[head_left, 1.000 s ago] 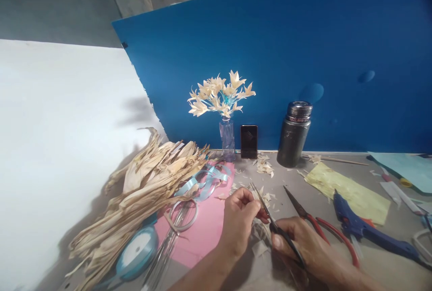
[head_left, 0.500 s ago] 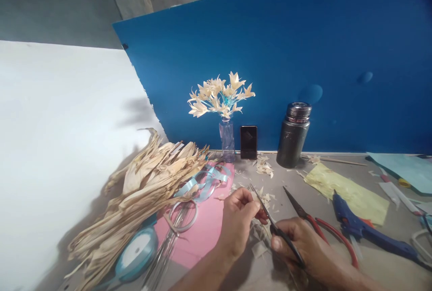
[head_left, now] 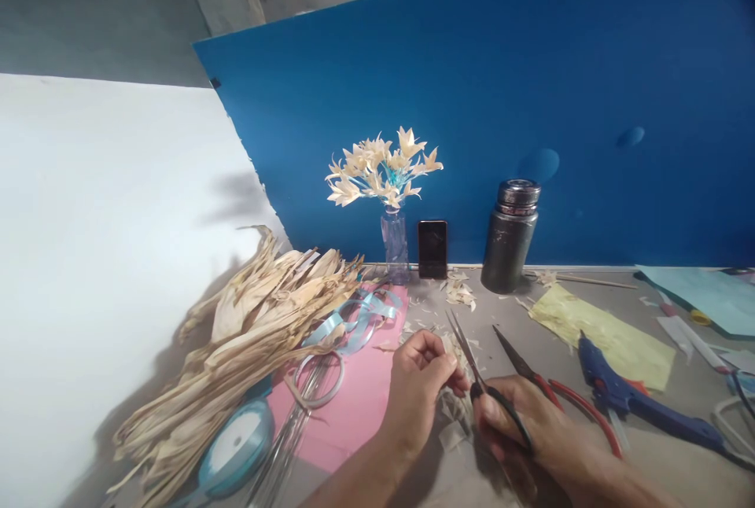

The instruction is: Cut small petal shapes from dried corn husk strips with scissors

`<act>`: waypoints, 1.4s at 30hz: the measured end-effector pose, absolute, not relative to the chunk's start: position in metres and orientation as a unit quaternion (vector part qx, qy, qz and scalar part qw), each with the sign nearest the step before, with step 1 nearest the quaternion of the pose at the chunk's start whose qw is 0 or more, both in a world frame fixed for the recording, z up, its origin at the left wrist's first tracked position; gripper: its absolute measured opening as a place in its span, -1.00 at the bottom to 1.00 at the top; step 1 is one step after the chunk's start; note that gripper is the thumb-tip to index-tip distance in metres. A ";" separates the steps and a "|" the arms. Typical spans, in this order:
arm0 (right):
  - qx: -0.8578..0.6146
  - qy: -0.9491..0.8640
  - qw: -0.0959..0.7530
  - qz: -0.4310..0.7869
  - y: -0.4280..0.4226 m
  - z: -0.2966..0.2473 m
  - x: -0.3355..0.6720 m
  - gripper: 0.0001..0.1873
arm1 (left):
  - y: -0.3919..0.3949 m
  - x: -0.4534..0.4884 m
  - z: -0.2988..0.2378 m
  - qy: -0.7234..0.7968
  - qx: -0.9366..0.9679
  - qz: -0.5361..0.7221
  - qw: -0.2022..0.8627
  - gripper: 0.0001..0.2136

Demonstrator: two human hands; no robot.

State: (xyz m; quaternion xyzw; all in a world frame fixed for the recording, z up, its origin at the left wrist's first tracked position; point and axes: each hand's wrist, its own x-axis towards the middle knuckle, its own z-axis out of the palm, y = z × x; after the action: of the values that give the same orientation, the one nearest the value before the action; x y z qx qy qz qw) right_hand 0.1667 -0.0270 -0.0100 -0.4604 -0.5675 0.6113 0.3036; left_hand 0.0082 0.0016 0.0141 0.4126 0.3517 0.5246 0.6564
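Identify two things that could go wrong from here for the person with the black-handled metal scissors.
1. The bare left hand is close to the parted blades of the black-handled metal scissors; a slip might nick its fingers.
2. The right hand, holding the scissors, is close beside the red-handled tool with a dark metal tip and could knock it.

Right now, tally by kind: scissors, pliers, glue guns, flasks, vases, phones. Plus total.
Scissors: 1
Pliers: 1
Glue gun: 1
Flask: 1
Vase: 1
Phone: 1
Total: 6
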 end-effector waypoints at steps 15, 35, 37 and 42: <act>-0.482 -0.535 0.417 0.555 -0.020 0.007 0.188 -0.68 | 0.005 -0.001 0.020 0.369 0.472 0.402 0.692 -0.93; -0.403 -0.641 0.241 0.607 -0.028 0.013 0.183 -0.25 | 0.015 -0.008 0.028 0.303 0.395 0.511 0.701 -0.93; -0.398 -0.654 0.244 0.595 -0.029 0.013 0.182 -0.25 | 0.016 -0.009 0.029 0.300 0.398 0.516 0.697 -0.93; -0.403 -0.657 0.233 0.594 -0.027 0.012 0.180 -0.25 | 0.015 -0.010 0.031 0.297 0.406 0.516 0.693 -0.94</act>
State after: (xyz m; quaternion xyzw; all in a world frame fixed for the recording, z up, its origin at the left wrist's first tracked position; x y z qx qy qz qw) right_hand 0.1795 -0.0271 0.0124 -0.4026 -0.6566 0.5936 0.2332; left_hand -0.0097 0.0153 0.0314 0.4063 0.2973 0.5161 0.6930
